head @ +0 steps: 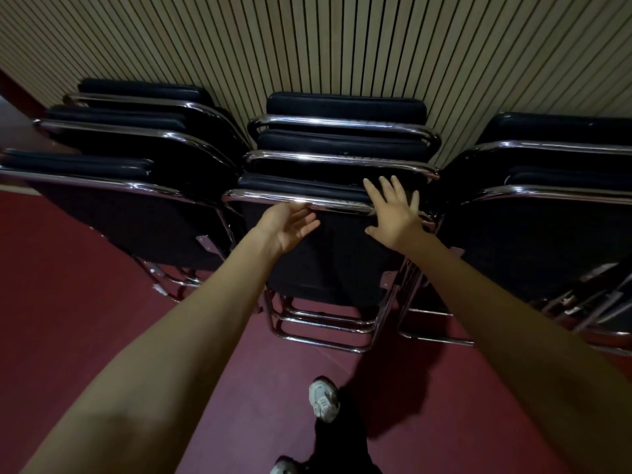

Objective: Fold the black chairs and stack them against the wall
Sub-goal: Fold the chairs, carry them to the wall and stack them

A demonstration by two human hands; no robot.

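Three rows of folded black chairs with chrome frames lean against the slatted wall (342, 46). The front chair of the middle stack (335, 254) stands directly before me, its chrome top bar (266, 197) facing me. My left hand (290, 227) is at that bar with straight, relaxed fingers, palm turned right, gripping nothing. My right hand (393, 213) lies flat with spread fingers over the bar's right part and the seat back. The left stack (136, 213) and the right stack (547, 234) flank it, each a few chairs deep.
Dark red floor (102, 319) spreads below the chairs. My feet in grey-white sneakers (323, 400) stand just short of the middle stack's chrome legs (325, 333). A dark red skirting strip runs along the wall at far left.
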